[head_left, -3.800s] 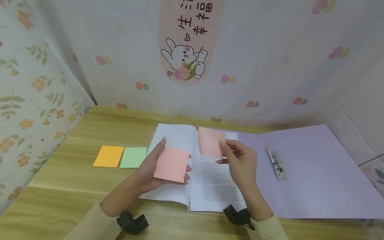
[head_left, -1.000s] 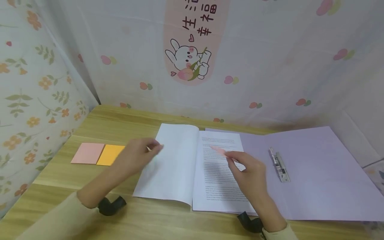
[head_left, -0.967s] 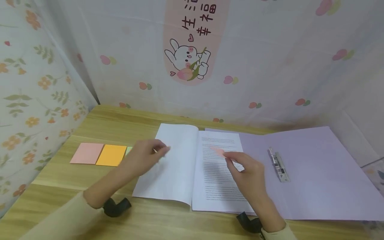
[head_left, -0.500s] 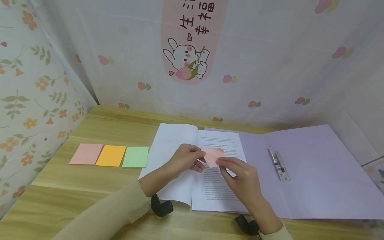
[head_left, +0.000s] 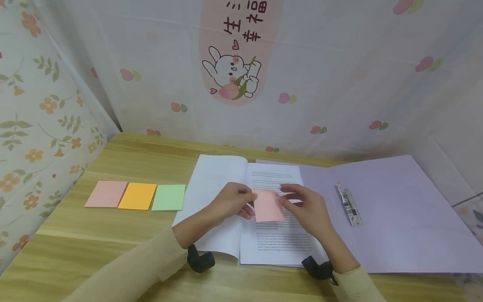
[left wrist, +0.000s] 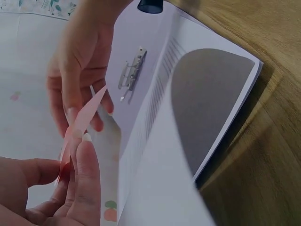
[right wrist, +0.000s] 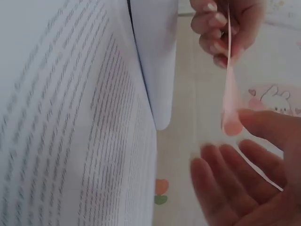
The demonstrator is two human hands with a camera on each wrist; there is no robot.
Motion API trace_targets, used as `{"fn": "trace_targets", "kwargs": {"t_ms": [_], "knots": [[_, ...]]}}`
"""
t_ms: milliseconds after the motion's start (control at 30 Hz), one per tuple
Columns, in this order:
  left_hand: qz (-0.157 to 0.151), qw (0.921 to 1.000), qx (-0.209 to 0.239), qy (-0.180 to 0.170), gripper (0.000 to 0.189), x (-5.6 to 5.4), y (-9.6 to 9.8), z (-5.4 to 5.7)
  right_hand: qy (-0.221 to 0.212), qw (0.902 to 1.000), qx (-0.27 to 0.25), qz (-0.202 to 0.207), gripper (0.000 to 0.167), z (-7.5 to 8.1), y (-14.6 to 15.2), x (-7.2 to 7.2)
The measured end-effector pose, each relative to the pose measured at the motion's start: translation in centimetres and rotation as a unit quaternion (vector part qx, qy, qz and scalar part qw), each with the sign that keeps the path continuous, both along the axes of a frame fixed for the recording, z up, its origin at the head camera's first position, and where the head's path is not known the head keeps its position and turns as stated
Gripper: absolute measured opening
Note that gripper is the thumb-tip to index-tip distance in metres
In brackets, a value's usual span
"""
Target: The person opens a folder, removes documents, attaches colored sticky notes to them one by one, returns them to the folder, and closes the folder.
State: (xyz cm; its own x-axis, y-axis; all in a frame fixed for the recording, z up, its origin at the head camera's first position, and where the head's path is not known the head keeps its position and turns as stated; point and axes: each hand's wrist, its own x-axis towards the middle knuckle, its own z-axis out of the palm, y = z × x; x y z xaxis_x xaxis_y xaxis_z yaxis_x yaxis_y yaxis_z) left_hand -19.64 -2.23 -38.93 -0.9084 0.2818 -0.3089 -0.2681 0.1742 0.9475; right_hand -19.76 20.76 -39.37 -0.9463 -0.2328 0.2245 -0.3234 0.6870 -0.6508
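Note:
A pink sticky note [head_left: 267,206] is held up over the printed page of an open paper document [head_left: 283,239]. My left hand [head_left: 232,200] pinches its left edge between thumb and fingers, as the left wrist view also shows. At the opposite edge is my right hand [head_left: 305,207], its thumb touching the note. In the right wrist view, the right fingers [right wrist: 225,174] are spread apart from the thumb, and the note [right wrist: 230,108] appears nearly edge-on.
Pink [head_left: 107,194], orange [head_left: 137,196] and green [head_left: 168,197] sticky note pads lie in a row at the left of the wooden table [head_left: 113,251]. An open lilac folder [head_left: 396,218] with a metal clip [head_left: 349,205] extends right. A printed curtain [head_left: 320,84] hangs behind.
My left hand put the pink pad down beside the orange one, then came right and took the note's left edge. The note turned flatter to view; the right fingers loosened from it.

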Motion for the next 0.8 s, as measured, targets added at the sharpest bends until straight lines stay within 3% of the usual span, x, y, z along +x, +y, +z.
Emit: {"fn": "trace_targets", "kwargs": {"t_ms": [167,300,433,700,767,800], "knots": [[-0.012,0.9998,-0.013,0.003,0.026,-0.2,0.4,-0.1,-0.088,0.9954,-0.020,0.034,0.028,-0.1,0.7,-1.4],[-0.013,0.9991,-0.040,0.001,0.027,-0.4,0.7,-0.1,-0.154,0.9869,-0.041,0.028,0.027,-0.2,0.9,-2.1],[-0.022,0.9955,-0.092,0.010,0.030,-0.9,1.1,-0.3,-0.190,0.9807,-0.046,0.010,0.028,-0.4,1.0,-2.7],[-0.054,0.9785,-0.195,0.041,0.054,-1.0,1.5,-0.8,-0.236,0.9699,-0.061,0.005,0.027,-1.5,1.3,-4.1],[-0.064,0.9696,-0.227,0.066,0.059,-0.7,1.4,-0.5,-0.240,0.9687,-0.063,-0.001,0.026,-1.9,1.3,-4.3],[-0.076,0.9610,-0.251,0.089,0.059,-0.4,1.4,-0.4,-0.244,0.9673,-0.069,-0.002,0.026,-2.2,1.2,-4.4]]}}
